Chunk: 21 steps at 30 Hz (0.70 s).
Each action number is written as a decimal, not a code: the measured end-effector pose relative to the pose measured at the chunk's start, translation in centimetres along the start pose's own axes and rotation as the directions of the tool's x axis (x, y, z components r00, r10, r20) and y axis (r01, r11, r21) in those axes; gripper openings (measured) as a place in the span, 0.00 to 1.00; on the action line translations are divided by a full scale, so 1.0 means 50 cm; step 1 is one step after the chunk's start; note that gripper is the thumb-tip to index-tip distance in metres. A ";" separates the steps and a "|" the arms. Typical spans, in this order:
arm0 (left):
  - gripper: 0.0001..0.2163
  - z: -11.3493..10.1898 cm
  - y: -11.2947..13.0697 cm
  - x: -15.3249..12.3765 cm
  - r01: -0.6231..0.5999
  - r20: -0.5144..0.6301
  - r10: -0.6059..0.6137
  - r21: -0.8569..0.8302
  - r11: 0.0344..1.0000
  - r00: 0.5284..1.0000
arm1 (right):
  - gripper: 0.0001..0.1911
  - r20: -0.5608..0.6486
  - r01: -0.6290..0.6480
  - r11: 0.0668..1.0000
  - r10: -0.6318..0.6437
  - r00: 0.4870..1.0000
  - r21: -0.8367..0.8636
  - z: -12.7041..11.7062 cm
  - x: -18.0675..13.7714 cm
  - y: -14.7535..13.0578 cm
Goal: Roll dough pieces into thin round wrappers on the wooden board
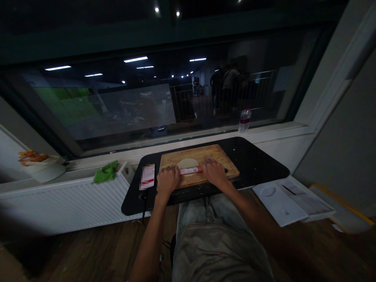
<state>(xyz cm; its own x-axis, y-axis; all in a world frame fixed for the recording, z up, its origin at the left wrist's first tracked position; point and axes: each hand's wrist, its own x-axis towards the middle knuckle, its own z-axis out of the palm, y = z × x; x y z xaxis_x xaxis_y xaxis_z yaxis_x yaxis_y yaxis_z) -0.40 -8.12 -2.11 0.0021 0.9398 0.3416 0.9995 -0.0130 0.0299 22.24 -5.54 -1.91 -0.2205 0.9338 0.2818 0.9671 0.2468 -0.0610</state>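
Observation:
Both my hands grip a rolling pin [189,170], one near each end, with a red-and-white label showing between them. My left hand [168,180] is closed around its left end, and my right hand [213,171] is closed around its right end. Just beyond the pin, a pale, flattened round of dough [188,161] lies on a wooden cutting board [227,162]. The pin covers the near edge of the dough, so I cannot tell how far it reaches underneath. The board rests on a small black table [261,164] in front of me.
A white-and-red packet [150,174] lies on the table's left. Left of it, a green cloth [106,172] and a white pot [44,170] rest on the radiator [76,207]. A plastic bottle [244,120] stands on the sill. An open white box [279,203] sits lower right.

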 end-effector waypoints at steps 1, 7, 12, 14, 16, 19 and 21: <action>0.23 -0.001 0.000 0.001 -0.016 0.000 0.016 0.003 1.000 1.000 | 0.23 0.001 -0.006 1.000 0.006 1.000 -0.002 -0.002 -0.005 -0.001; 0.20 -0.002 -0.006 0.009 -0.112 0.039 0.110 0.054 0.992 0.993 | 0.24 -0.010 0.005 1.000 -0.005 1.000 -0.001 -0.003 -0.017 -0.002; 0.20 0.014 -0.010 0.028 -0.059 0.020 0.059 0.014 0.998 0.998 | 0.22 -0.015 0.032 0.999 -0.032 0.999 -0.011 0.004 0.009 0.004; 0.21 0.021 -0.012 0.040 -0.056 -0.013 0.056 -0.003 0.998 0.998 | 0.22 -0.030 0.035 0.999 -0.036 0.999 -0.011 0.007 0.026 0.007; 0.21 0.025 -0.014 0.051 -0.071 -0.016 0.071 0.002 0.997 0.997 | 0.23 -0.025 0.034 0.999 -0.034 0.999 -0.011 0.008 0.043 0.010; 0.21 0.022 -0.015 0.063 -0.088 0.014 0.088 0.025 0.996 0.996 | 0.24 0.004 0.028 1.000 -0.028 1.000 -0.006 0.010 0.065 0.014; 0.20 0.018 -0.014 0.065 -0.098 0.037 0.097 0.040 0.994 0.995 | 0.24 0.016 0.017 1.000 -0.017 1.000 0.003 0.011 0.072 0.015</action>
<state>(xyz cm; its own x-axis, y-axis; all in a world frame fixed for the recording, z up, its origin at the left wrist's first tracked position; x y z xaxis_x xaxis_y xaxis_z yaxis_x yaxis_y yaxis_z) -1.07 -4.75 -1.85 0.0999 0.9461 0.3081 0.9949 -0.0916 -0.0412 22.09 -1.86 -1.48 -0.2390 0.9334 0.2675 0.9628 0.2636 -0.0594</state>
